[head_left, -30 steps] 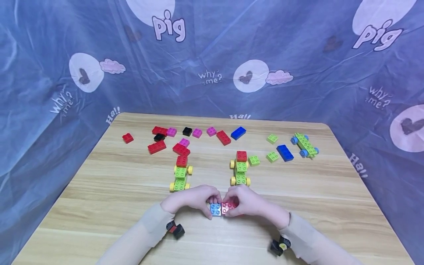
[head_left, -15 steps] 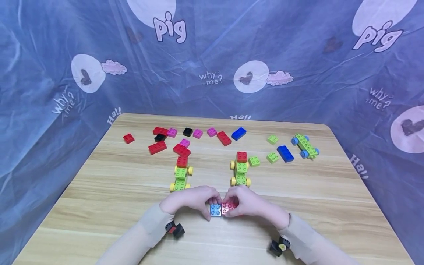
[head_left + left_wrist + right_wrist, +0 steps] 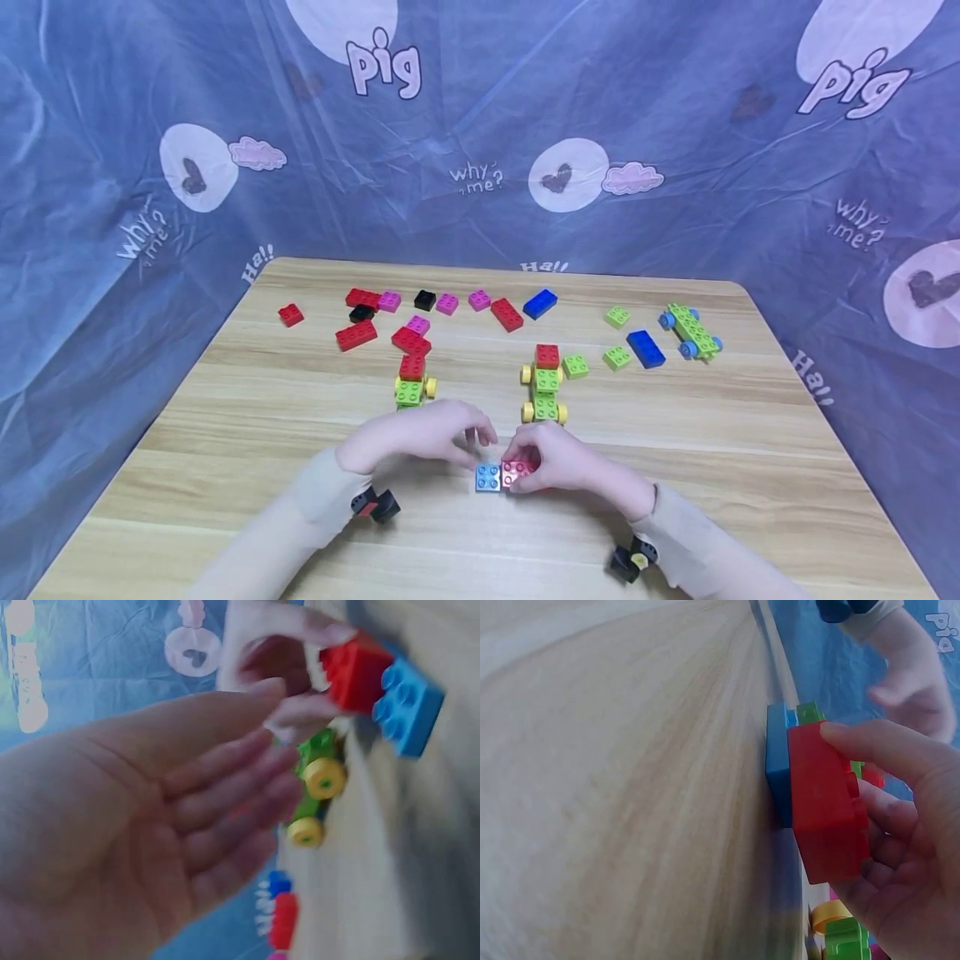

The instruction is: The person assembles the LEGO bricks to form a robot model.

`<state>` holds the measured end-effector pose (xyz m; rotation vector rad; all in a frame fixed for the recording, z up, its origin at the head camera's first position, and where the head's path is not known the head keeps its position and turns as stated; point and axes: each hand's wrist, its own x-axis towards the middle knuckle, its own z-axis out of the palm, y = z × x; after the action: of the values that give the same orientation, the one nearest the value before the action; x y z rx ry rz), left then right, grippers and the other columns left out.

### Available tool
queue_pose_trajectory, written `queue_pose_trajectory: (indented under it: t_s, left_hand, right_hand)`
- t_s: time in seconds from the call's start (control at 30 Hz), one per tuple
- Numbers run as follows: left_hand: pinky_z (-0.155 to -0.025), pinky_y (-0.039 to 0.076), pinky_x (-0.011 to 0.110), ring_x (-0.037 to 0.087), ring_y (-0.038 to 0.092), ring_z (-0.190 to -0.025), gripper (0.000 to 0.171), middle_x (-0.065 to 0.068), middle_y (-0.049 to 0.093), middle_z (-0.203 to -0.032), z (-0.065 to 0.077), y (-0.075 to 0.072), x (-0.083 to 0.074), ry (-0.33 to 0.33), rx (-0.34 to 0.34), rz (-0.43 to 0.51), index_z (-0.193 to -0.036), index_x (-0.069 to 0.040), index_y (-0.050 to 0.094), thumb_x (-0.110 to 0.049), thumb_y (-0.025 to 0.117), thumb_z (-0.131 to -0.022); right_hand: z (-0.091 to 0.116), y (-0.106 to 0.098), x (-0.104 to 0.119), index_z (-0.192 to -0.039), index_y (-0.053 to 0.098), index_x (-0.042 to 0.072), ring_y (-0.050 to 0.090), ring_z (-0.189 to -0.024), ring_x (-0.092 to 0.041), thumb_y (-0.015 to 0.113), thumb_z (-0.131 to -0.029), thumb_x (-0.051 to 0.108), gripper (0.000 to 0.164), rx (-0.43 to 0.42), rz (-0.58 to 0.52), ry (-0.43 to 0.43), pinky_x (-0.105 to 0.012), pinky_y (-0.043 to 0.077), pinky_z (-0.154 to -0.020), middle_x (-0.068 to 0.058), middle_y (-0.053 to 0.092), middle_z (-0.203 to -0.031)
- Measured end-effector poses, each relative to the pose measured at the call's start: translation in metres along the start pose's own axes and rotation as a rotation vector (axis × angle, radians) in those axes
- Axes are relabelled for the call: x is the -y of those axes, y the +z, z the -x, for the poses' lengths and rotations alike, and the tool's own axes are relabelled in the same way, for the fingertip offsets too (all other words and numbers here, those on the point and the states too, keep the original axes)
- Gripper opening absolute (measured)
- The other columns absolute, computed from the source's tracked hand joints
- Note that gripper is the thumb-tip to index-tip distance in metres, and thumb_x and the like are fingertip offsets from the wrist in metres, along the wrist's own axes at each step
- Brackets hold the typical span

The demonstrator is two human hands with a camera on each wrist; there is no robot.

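Between thumb and fingers, my right hand (image 3: 558,457) pinches a red building brick (image 3: 513,471) near the table's front middle. Joined to the red brick's left end is a light blue brick (image 3: 487,477); the right wrist view shows the red brick (image 3: 823,806) overlapping the blue brick (image 3: 778,765) and standing higher. My left hand (image 3: 427,435) is off the bricks, just left of and behind the blue one. Its fingers look loosely extended in the left wrist view, the palm (image 3: 112,832) holding nothing. My right fingers cover part of the red brick.
Behind my hands stand two green cars with yellow wheels, a left car (image 3: 409,390) and a right car (image 3: 546,382), each carrying a red brick. A green base with blue wheels (image 3: 692,332) lies back right. Several loose bricks, including a blue brick (image 3: 646,348), lie across the back.
My left hand has let go of the blue brick and moved left and back, its fingers loosening. The right hand stays on the red brick; the bricks hold their place.
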<state>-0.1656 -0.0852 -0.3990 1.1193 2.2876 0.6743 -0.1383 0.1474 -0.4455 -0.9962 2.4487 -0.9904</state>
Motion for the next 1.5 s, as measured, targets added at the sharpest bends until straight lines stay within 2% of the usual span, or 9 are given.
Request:
queue_pose_trajectory:
  t_s: [0.17, 0.3, 0.4, 0.53, 0.67, 0.83, 1.13, 1.33, 1.5]
  left_hand:
    - [-0.086, 0.053, 0.032, 0.01, 0.061, -0.096, 0.027, 0.0, 0.069, -0.108, 0.015, -0.031, -0.002, 0.084, -0.16, -0.077, -0.114, -0.011, 0.067, -0.015, 0.07, -0.088]
    - [-0.087, 0.053, 0.031, 0.012, 0.063, -0.096, 0.023, -0.001, 0.07, -0.106, 0.026, -0.053, 0.004, 0.116, -0.282, -0.143, -0.111, -0.011, 0.068, -0.016, 0.069, -0.088]
    - [-0.085, 0.054, 0.032, 0.016, 0.064, -0.096, 0.021, 0.001, 0.07, -0.105, 0.034, -0.066, 0.013, 0.15, -0.375, -0.179, -0.109, -0.009, 0.069, -0.013, 0.069, -0.088]
    - [-0.077, 0.055, 0.032, 0.019, 0.064, -0.093, 0.022, 0.004, 0.07, -0.104, 0.041, -0.08, 0.031, 0.171, -0.544, -0.212, -0.106, -0.008, 0.069, -0.006, 0.071, -0.085]
    - [-0.083, 0.054, 0.039, 0.023, 0.063, -0.098, 0.027, 0.008, 0.069, -0.106, 0.043, -0.089, 0.051, 0.126, -0.644, -0.201, -0.108, -0.006, 0.068, -0.004, 0.074, -0.082]
    - [-0.088, 0.051, 0.049, 0.028, 0.059, -0.105, 0.036, 0.013, 0.065, -0.112, 0.042, -0.09, 0.078, 0.047, -0.666, -0.14, -0.119, -0.003, 0.063, -0.006, 0.072, -0.084]
    - [-0.097, 0.044, 0.051, 0.033, 0.051, -0.12, 0.043, 0.014, 0.059, -0.128, 0.038, -0.088, 0.125, -0.049, -0.635, -0.08, -0.129, -0.004, 0.057, -0.012, 0.069, -0.089]
    - [-0.108, 0.033, 0.055, 0.037, 0.044, -0.129, 0.04, 0.017, 0.056, -0.133, 0.031, -0.089, 0.147, -0.105, -0.589, -0.079, -0.126, -0.004, 0.06, -0.016, 0.069, -0.089]
    - [-0.105, 0.038, 0.054, 0.038, 0.045, -0.129, 0.041, 0.019, 0.055, -0.133, 0.026, -0.087, 0.16, -0.108, -0.53, -0.094, -0.126, -0.002, 0.059, -0.014, 0.07, -0.088]
  right_hand:
    - [0.0, 0.0, 0.001, -0.093, 0.074, 0.01, 0.048, -0.068, 0.001, 0.083, -0.069, 0.021, 0.028, 0.002, 0.01, 0.013, -0.017, 0.043, -0.06, 0.013, 0.059, -0.078]
    - [0.0, 0.0, 0.001, -0.094, 0.074, 0.01, 0.048, -0.068, 0.001, 0.083, -0.069, 0.021, 0.028, 0.008, 0.004, 0.024, -0.017, 0.043, -0.06, 0.013, 0.059, -0.078]
    - [0.0, 0.001, 0.0, -0.094, 0.074, 0.01, 0.048, -0.068, 0.001, 0.083, -0.069, 0.02, 0.029, 0.012, -0.003, 0.031, -0.017, 0.043, -0.061, 0.013, 0.059, -0.078]
    - [0.0, 0.001, 0.0, -0.094, 0.074, 0.01, 0.049, -0.069, 0.0, 0.083, -0.068, 0.02, 0.029, 0.013, -0.014, 0.037, -0.017, 0.044, -0.061, 0.013, 0.059, -0.079]
    - [0.001, 0.001, 0.0, -0.094, 0.074, 0.011, 0.049, -0.07, -0.001, 0.083, -0.069, 0.019, 0.028, 0.014, -0.024, 0.041, -0.018, 0.043, -0.062, 0.012, 0.06, -0.079]
    - [0.001, 0.002, -0.002, -0.093, 0.074, 0.012, 0.049, -0.07, -0.001, 0.083, -0.069, 0.019, 0.027, 0.014, -0.026, 0.042, -0.018, 0.043, -0.062, 0.012, 0.06, -0.08]
    - [0.001, 0.002, -0.002, -0.093, 0.073, 0.013, 0.049, -0.071, 0.0, 0.084, -0.07, 0.02, 0.026, 0.015, -0.025, 0.04, -0.018, 0.044, -0.063, 0.013, 0.06, -0.08]
    - [0.001, 0.001, -0.001, -0.093, 0.073, 0.013, 0.049, -0.071, -0.001, 0.084, -0.069, 0.019, 0.026, 0.014, -0.031, 0.045, -0.018, 0.043, -0.062, 0.013, 0.06, -0.08]
    - [0.001, 0.002, -0.003, -0.092, 0.073, 0.013, 0.05, -0.071, 0.0, 0.083, -0.069, 0.019, 0.026, 0.017, -0.027, 0.042, -0.018, 0.044, -0.063, 0.013, 0.06, -0.081]
